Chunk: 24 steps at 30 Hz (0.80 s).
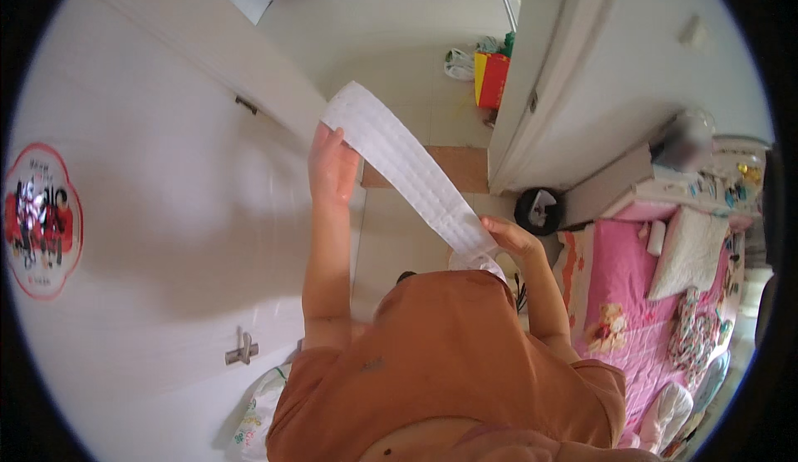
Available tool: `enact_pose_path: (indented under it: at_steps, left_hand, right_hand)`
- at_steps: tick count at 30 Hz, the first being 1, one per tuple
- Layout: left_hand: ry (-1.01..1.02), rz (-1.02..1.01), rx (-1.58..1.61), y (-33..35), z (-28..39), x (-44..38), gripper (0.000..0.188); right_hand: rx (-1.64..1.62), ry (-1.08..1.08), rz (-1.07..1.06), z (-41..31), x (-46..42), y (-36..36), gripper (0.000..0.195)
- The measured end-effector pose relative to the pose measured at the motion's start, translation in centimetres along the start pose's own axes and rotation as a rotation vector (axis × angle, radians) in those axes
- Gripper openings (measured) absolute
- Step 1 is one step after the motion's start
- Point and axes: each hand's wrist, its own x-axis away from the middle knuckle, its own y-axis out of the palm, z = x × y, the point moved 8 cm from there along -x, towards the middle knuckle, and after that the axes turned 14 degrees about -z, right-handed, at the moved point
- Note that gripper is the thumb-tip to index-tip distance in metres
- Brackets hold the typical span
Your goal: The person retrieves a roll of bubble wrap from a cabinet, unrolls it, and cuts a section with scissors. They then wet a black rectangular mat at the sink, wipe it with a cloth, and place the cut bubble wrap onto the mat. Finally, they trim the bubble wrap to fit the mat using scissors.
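Note:
A long strip of soft white paper (pixel 411 172), which looks like toilet paper, is stretched slantwise in front of my chest. At its upper end, my left hand (pixel 336 166) grips the edge with the thumb over the face of the strip. My right hand (pixel 512 236) pinches the lower right edge between thumb and fingers. Beyond that hand the strip carries on downward, and its far end is hidden behind my brown shirt (pixel 449 337). A whitish, crumpled-looking thing (pixel 477 263) shows just below the strip; I cannot tell what it is.
On the left stands a white door (pixel 168 225) with a metal handle (pixel 243 353). A doorway with a brown threshold (pixel 461 169) lies ahead. Beside the wall is a black bin (pixel 539 211). A pink-covered bed (pixel 623 262) fills the right. Bags, including a red-and-yellow one (pixel 492 80), stand beyond the doorway.

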Motion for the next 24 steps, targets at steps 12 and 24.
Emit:
enact_pose_path:
  at_steps: [12,24]
  left_hand:
    - [0.376,0.341,0.241,-19.2,0.0,-22.5,0.05]
    - [0.117,0.076,0.395,-43.0,-7.7,-46.7,0.042]
  right_hand:
    - [0.432,0.118,0.289,-17.3,-12.2,-19.8,0.029]
    - [0.668,0.512,0.813,-19.4,-21.1,-29.4,0.036]
